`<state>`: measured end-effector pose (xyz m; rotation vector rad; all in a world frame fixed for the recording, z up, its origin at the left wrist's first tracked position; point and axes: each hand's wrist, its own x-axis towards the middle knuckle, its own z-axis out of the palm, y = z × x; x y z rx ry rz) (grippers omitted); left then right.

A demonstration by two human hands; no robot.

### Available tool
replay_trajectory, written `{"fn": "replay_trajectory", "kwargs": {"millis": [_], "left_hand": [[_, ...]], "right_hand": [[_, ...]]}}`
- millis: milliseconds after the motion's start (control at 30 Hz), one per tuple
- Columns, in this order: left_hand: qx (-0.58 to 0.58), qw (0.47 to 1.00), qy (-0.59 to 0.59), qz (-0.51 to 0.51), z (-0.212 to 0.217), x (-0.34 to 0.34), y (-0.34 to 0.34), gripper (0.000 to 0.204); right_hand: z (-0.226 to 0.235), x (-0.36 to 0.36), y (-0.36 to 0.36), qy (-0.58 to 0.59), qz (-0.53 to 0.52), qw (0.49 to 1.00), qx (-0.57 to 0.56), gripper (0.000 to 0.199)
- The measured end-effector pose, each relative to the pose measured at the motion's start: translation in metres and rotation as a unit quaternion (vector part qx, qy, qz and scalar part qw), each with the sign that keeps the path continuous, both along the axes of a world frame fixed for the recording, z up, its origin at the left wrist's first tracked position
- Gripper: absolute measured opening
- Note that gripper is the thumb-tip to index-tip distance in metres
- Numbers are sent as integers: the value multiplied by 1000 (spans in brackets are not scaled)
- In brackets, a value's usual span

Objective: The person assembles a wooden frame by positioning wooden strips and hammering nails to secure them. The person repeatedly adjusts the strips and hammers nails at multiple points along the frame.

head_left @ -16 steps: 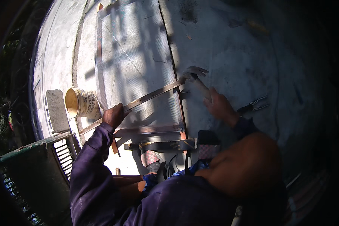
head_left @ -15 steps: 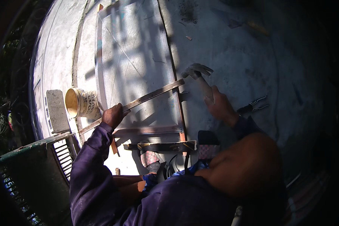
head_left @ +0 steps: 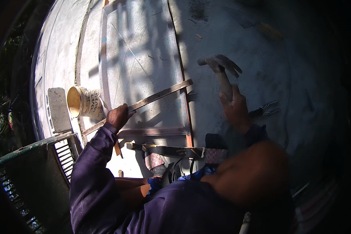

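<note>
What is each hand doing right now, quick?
Left hand: closed around the wooden strip that lies across the mesh frame.
Right hand: closed on the handle of a raised claw hammer.

hammer (head_left: pixel 220 64): dull metal head, wooden handle | slat (head_left: pixel 160 94): rough wood | floor (head_left: pixel 238 35): matt rough concrete
</note>
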<state>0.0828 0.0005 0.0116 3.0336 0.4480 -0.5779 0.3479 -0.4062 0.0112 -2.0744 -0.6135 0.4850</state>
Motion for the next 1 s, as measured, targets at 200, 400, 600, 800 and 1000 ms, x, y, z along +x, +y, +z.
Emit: {"fn": "replay_trajectory", "kwargs": {"millis": [200,400,600,800,1000], "left_hand": [[12,1000,14,1,17,15,-8,46],[-31,999,1,-8,94,-5,-4,48],[28,969,-33,243,164,-137,24,45],[112,841,-215,484,123,-244,46,61],[129,831,-136,524,73,-241,77,72]], "right_hand": [[-4,1,-8,-150,-29,973,175,42],[-19,-8,-24,7,34,996,81,39],[6,11,-23,-30,143,987,60,34],[88,43,61,4,286,958,6,27],[166,1,201,91,368,917,120,24]]}}
